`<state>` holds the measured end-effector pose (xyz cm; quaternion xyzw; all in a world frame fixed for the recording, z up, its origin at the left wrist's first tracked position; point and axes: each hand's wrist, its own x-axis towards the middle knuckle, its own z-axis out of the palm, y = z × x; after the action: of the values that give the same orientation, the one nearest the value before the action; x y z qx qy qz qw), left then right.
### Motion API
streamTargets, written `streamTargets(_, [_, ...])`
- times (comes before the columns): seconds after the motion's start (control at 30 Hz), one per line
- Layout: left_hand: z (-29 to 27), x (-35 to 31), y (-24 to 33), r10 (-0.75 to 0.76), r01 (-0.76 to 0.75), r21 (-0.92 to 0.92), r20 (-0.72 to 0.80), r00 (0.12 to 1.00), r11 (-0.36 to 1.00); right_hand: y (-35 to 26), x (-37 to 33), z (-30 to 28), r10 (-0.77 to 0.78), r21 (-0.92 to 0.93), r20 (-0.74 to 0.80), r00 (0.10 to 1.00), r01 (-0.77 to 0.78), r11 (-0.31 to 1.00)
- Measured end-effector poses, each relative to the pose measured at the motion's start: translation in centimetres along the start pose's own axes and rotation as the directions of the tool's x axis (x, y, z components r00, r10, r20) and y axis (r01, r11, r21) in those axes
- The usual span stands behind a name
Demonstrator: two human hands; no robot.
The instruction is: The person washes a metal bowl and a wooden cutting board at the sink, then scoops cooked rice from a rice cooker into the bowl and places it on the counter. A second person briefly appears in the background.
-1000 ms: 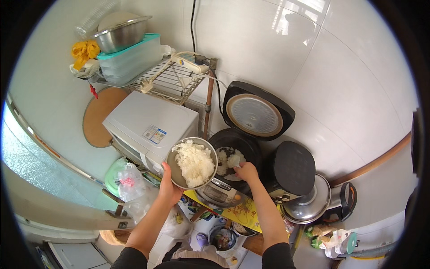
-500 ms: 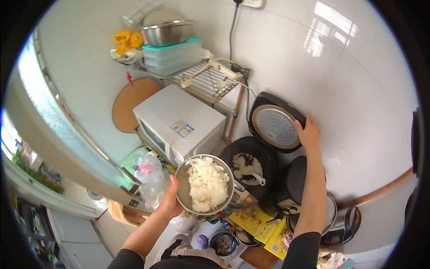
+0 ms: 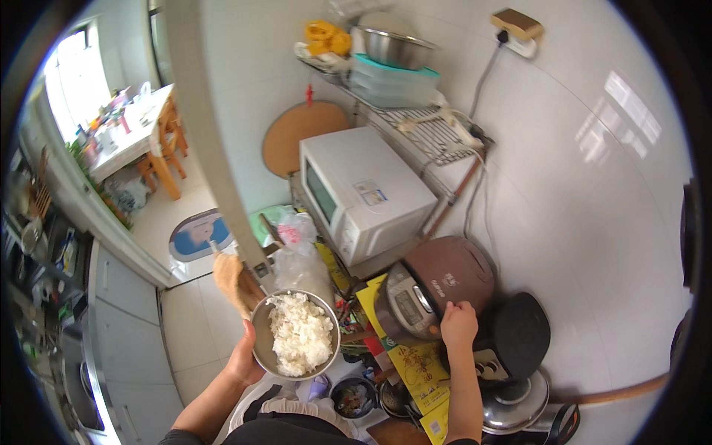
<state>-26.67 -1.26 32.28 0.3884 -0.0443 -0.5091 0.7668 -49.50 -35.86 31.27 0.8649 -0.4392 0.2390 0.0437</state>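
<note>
Left hand [image 3: 245,357] fingers curl tight around the rice bowl [image 3: 295,334], right hand [image 3: 458,325] rests flat, fingers loose, on the closed rice cooker [image 3: 437,285].

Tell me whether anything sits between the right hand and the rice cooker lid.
Nothing visible does. The right hand rests directly on the closed brown lid of the rice cooker, at its front edge. The left hand is off to the side, holding a metal bowl of rice clear of the cooker.

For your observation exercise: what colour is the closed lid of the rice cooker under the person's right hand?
Brown, on the rice cooker; the head view shows it.
</note>
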Motion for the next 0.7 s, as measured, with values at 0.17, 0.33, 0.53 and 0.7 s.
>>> streamTargets(0.17, [-2.8, -4.8, 1.0, 0.089, -0.091, -0.014, -0.100, 0.991, 0.996, -1.2, -1.3, 1.2, 0.034, -0.001, -0.013, 0.999, -0.034, 0.999])
streamTargets(0.33, [-6.8, -8.5, 1.7, 0.180, -0.194, -0.117, -0.126, 0.976, 0.974, 0.0, -2.7, 0.6, 0.001, -0.143, 0.042, 0.999, 0.005, 0.990])
streamTargets(0.53, [-11.2, -15.1, 4.8, 0.274, -0.288, -0.039, -0.203, 0.940, 0.957, -0.3, -1.7, 0.3, 0.079, -0.141, -0.089, 0.993, -0.091, 0.986])
streamTargets(0.7, [-13.0, -16.9, 4.7, 0.317, -0.344, -0.059, -0.268, 0.910, 0.937, 1.5, 0.8, -1.6, 0.218, 0.003, -0.261, 0.940, -0.225, 0.974])
